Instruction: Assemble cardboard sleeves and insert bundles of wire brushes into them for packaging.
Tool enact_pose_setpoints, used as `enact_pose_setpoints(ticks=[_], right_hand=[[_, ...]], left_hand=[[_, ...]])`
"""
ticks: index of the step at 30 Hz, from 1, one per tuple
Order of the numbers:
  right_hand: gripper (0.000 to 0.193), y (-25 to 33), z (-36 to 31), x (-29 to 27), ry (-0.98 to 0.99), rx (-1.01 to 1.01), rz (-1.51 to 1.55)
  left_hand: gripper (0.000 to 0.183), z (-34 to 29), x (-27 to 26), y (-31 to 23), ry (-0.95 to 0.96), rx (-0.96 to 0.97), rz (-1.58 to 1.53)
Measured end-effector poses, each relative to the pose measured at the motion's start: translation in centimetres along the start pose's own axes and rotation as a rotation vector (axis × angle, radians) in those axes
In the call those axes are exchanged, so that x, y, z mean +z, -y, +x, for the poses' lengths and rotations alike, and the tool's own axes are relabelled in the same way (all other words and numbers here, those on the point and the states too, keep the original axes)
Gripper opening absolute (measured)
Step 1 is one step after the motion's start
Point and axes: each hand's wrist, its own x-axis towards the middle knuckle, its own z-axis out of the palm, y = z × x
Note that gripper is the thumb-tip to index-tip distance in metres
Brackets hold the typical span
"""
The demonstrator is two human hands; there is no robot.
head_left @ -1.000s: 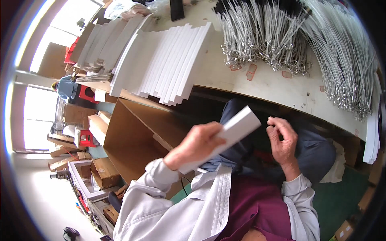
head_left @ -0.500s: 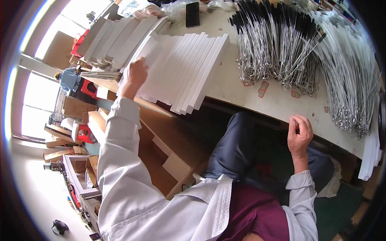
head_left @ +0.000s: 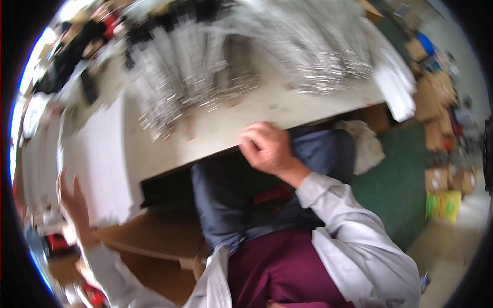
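At the left, my left hand [head_left: 75,203] is raised beside a stack of white flat strips or folded card [head_left: 105,159], fingers spread and holding nothing. My right hand [head_left: 267,149] is over my lap, just off the table's front edge, its fingers curled in with nothing visible in them. Beyond it on the table [head_left: 169,156] lies a bundle of thin metal rods with looped ends and black tops [head_left: 192,72]. To the right of that is a larger spread of pale, clear-looking rods with metal ends [head_left: 318,51]. Motion blurs the picture.
White strips [head_left: 395,92] overhang the table's right corner. Below the table, an open cardboard box [head_left: 154,236] stands left of my legs. A pale cloth bag [head_left: 362,146] lies by my right knee. Cardboard boxes [head_left: 434,108] are piled at the far right on the floor.
The view has swung to the right, so the table contents appear farther left. My left hand has opened, its fingers now spread by the white stack; my right hand remains curled.
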Motion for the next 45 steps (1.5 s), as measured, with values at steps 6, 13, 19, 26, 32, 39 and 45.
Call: enact_pose_setpoints(ticks=[6, 13, 19, 26, 32, 39, 45], right_hand=[[0.005, -0.4, 0.2, -6.5, -0.004, 0.072, 0.09], [0.009, -9.8, -0.7, -23.9, -0.322, 0.341, -0.584], [0.024, -16.9, -2.2, -31.7, -0.342, 0.788, -0.56], [0.056, -18.7, -3.8, -36.7, 0.002, 0.545, -1.393], [0.063, -20.1, -5.1, -37.2, 0.111, 0.559, -1.371], [0.043, -20.7, -5.7, -37.6, 0.097, 0.464, -1.413], [0.052, -19.0, -6.5, -37.6, 0.122, 0.483, -1.416]], left_hand=[[0.033, -4.5, -0.9, -20.6, 0.034, 0.119, -0.475], [0.022, -5.2, 6.7, -27.3, -0.038, -0.001, -0.635], [0.02, -6.4, 11.6, -28.3, -0.178, -0.125, -0.709], [0.021, -6.0, 12.6, -27.7, -0.231, 0.055, -0.472], [0.022, -5.9, 13.0, -27.4, -0.221, 0.08, -0.409], [0.022, -6.2, 13.2, -27.4, -0.224, 0.09, -0.353], [0.022, -6.2, 13.3, -27.3, -0.227, 0.093, -0.367]])
